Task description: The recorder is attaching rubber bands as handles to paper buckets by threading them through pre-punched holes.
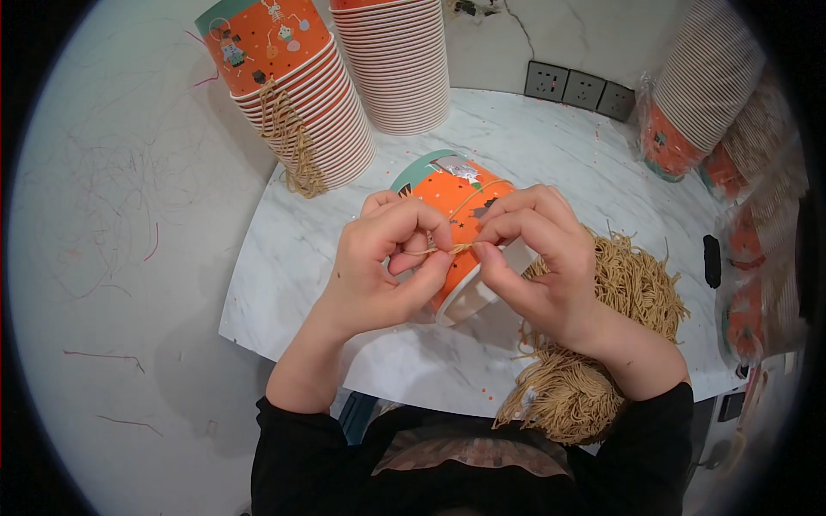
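Observation:
An orange paper bucket with a green band and printed figures lies tilted on its side, its white-rimmed mouth toward me. A thin tan cord runs over its wall. Thumb and fingers of my left hand pinch one part of the cord at the bucket's near side. Close beside it, my right hand pinches the cord too, fingertips almost meeting the left ones. Whether there is a knot between them is too small to tell. My right forearm reaches over a heap of cut tan cords.
Another cord bundle hangs at the table's near edge. Behind stand two stacks of nested buckets, a left one with cords draped on it and a taller one. Wrapped stacks stand at right, near wall sockets.

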The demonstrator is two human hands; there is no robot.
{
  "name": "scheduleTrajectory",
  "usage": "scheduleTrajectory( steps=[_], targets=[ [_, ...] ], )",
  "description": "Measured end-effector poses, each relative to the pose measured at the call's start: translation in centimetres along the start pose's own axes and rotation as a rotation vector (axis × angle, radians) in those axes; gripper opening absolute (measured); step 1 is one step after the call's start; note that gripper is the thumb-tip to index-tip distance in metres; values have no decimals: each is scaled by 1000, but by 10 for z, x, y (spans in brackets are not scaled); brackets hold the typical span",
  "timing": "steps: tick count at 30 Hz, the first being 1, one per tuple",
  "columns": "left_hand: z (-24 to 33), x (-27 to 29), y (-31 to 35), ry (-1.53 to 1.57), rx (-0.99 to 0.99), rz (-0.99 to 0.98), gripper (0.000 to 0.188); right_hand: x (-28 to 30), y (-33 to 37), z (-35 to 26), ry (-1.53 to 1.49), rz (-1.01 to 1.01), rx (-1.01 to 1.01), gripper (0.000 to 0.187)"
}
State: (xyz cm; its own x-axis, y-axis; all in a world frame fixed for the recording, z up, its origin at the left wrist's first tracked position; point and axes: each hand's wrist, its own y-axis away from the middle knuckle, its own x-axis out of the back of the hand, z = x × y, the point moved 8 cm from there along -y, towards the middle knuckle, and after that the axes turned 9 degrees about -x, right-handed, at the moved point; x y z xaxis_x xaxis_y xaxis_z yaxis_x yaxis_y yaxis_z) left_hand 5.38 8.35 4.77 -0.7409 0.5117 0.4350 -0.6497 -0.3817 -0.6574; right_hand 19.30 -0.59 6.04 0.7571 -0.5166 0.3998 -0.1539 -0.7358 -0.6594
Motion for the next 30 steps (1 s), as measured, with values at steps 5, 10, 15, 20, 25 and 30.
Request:
scheduleTrajectory(
  steps=[5,10,15,20,25,30],
  targets=[
    [3,0,-2,-79,-64,-8,14,-1,0,0,7,-7,13,17],
    [8,0,-3,-95,-95,-1,11,0,1,-3,19,-6,29,18],
    [4,-1,0,29,-5,24,9,-1,1,-5,35,-20,64,18],
    [-5,-11,6,220,127,62,5,-4,5,-7,15,-47,66,22],
    [-11,-16,9,273,222,68,6,-1,3,-8,17,-17,79,22],
    [-7,-6,2,194,37,62,6,2,-1,-11,-67,-49,67,17]
  ],
)
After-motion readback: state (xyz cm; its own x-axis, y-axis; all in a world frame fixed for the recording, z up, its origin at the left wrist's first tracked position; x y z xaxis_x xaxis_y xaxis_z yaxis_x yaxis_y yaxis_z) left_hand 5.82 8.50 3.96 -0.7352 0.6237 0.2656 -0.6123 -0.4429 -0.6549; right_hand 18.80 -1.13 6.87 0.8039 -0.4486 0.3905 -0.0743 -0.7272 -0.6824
